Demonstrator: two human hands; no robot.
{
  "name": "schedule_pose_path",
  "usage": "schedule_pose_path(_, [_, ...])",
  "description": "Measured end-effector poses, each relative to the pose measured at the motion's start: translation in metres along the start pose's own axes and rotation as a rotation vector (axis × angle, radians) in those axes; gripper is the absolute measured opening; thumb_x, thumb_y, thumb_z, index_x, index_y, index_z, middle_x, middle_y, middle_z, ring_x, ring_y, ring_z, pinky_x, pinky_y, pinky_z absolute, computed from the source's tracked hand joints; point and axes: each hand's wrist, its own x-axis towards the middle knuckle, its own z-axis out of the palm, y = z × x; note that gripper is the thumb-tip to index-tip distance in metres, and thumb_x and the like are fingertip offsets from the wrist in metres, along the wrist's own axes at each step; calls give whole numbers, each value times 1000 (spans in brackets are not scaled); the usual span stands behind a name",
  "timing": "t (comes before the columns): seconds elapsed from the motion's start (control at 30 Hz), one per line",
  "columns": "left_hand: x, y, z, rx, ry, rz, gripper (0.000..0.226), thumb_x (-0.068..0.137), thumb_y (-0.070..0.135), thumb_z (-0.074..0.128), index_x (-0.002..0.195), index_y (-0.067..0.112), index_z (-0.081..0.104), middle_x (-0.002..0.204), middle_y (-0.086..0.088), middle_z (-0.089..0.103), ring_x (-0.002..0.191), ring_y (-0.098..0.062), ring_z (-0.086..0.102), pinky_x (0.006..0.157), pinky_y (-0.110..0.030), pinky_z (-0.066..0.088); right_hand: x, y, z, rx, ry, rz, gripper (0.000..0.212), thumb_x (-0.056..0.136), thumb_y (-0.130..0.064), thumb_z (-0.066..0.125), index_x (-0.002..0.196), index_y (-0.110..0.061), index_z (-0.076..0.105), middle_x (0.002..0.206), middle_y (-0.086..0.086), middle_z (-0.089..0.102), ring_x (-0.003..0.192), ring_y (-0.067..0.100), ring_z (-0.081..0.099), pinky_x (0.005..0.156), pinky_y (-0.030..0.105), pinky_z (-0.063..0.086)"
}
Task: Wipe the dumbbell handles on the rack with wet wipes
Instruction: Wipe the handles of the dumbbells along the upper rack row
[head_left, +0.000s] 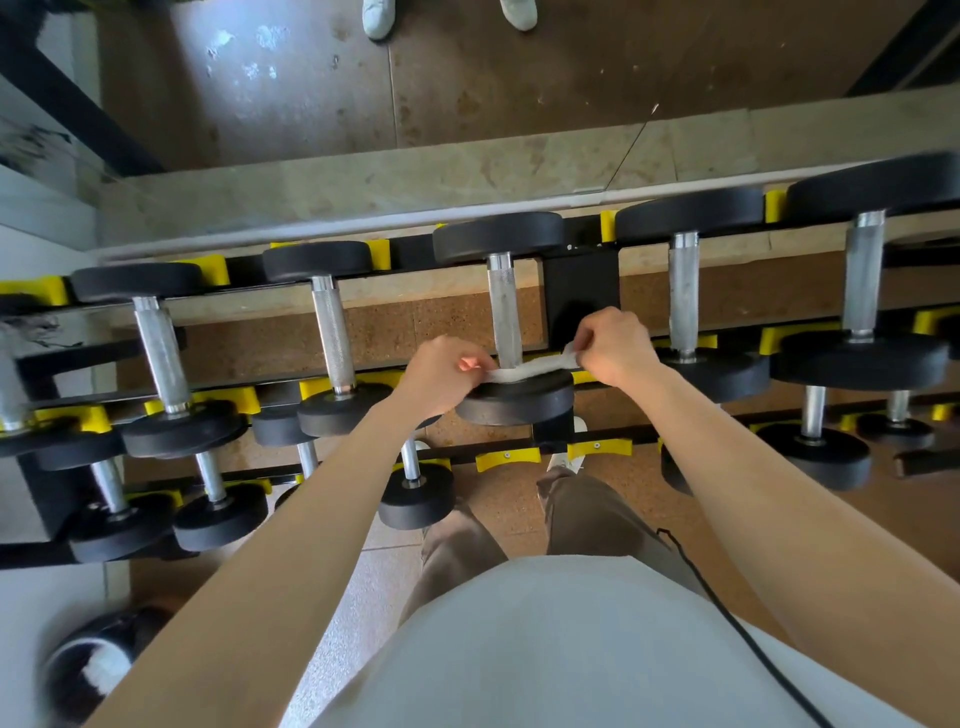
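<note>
No words or brand marks can be read on anything here. A white wet wipe (530, 368) is looped around the near end of the middle dumbbell handle (505, 312), right where it meets the black weight (515, 399). The left hand (441, 375) pinches 1 end of the wipe with its fingers pressed together. The right hand (613, 344) pinches the other end the same way. The dumbbell lies on the top row of the rack (582, 283), in yellow holders. There is open room on both sides of this handle before the next handles. More dumbbells sit on 2 lower rows. A black cable (727, 613) hangs over the white shirt (545, 649).
</note>
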Motion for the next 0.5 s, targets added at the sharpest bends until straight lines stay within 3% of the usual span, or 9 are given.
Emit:
schedule_pose_path(0.07, [0,-1,2,41,31,-29,23,98,10,61,112,21,75,111,0,71,99,-16,65,82,-28,54,-1,-1,0,26,-2,-3,15,88,-11,69,100,-21,71,104,3,70,91,18,65,78,31,55])
schedule_pose_path(0.17, [-3,-17,-3,137,237,-238,24,100,12,53,116,18,70,110,-8,71,99,-26,68,81,-34,54,-6,-17,3,159,-108,-140,15,91,-14,69,104,-20,71,104,-2,69,92,12,63,82,27,52])
schedule_pose_path(0.23, [-2,-20,-9,76,289,-279,23,100,14,52,116,14,69,109,-10,70,98,-28,66,79,-33,50,-13,-27,5,258,-85,-204,14,91,-13,69,103,-19,73,100,-6,69,91,8,62,86,28,53])
schedule_pose_path(0.37, [-2,12,-23,-391,200,-197,14,99,14,53,102,14,66,95,-3,63,90,-18,56,80,-30,41,-22,-31,1,328,40,-256,29,87,-11,71,115,-20,70,112,-5,68,102,8,60,90,25,50])
schedule_pose_path(0.5, [-11,44,-37,-556,119,2,22,99,6,49,84,14,62,87,-5,60,83,-8,54,82,-24,42,-31,-40,-4,320,93,-418,53,79,-20,80,129,-20,61,120,-2,60,106,12,50,93,25,41])
